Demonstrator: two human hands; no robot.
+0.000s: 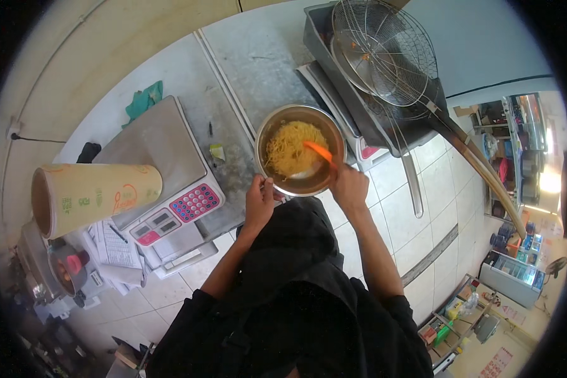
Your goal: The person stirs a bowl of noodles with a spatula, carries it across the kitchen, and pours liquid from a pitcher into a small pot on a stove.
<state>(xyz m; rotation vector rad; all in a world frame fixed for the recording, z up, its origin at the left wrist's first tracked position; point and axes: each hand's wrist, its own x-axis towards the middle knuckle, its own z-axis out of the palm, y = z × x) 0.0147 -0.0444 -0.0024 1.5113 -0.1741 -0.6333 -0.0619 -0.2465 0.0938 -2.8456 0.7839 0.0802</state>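
Observation:
A round stainless steel bowl [337, 141] sits at the front edge of the metal counter, tilted slightly or level, which I cannot tell. Inside it lies a heap of thin yellow noodle-like strands [290, 146], with something pale at the bottom. My left hand [261, 196] grips the bowl's near-left rim, thumb on top. In my right hand [349, 186] is an orange utensil [317, 150], perhaps a spatula or spoon; its end touches the strands. The handle is hidden by my fingers.
Left of the bowl stands a digital scale [160, 156], a large printed roll [99, 196] over its plate. A green cloth [144, 101] lies behind. To the right, a grey tub [319, 38] carries a wire skimmer [387, 56] whose long handle [491, 177] juts past the counter.

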